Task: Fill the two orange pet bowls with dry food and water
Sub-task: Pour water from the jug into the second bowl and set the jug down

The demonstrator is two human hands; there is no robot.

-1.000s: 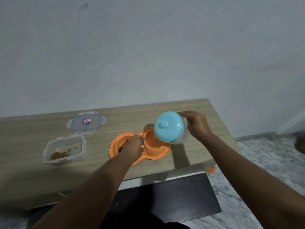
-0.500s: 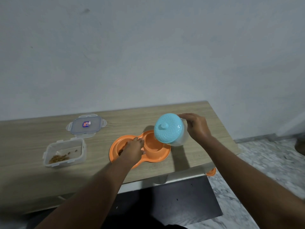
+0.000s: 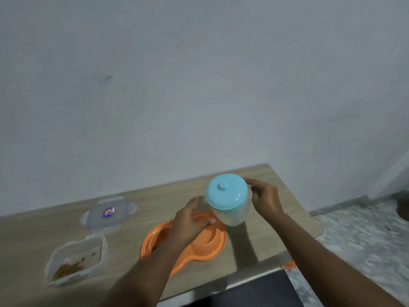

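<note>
The orange double pet bowl (image 3: 209,251) lies on the wooden table (image 3: 33,235) near its front edge. My left hand (image 3: 190,220) hovers over the bowl's middle with loose fingers and nothing in it, and hides most of the left bowl. My right hand (image 3: 265,200) grips a clear jar (image 3: 235,216) by its side, just above the right bowl. The jar is tilted, its light blue knobbed lid (image 3: 225,191) on and facing me. Whether it holds water I cannot tell.
A clear plastic food box (image 3: 75,260) with a little brown dry food stands at the left, its clip lid (image 3: 108,212) lying behind it. The table's right end is just past the jar. A small orange object (image 3: 290,265) sits below the table's front edge, over marble floor (image 3: 354,240).
My left hand has lifted off the left bowl and moved right, toward the jar. The jar has tipped more upright in my right hand. My head has moved, blurring the view.
</note>
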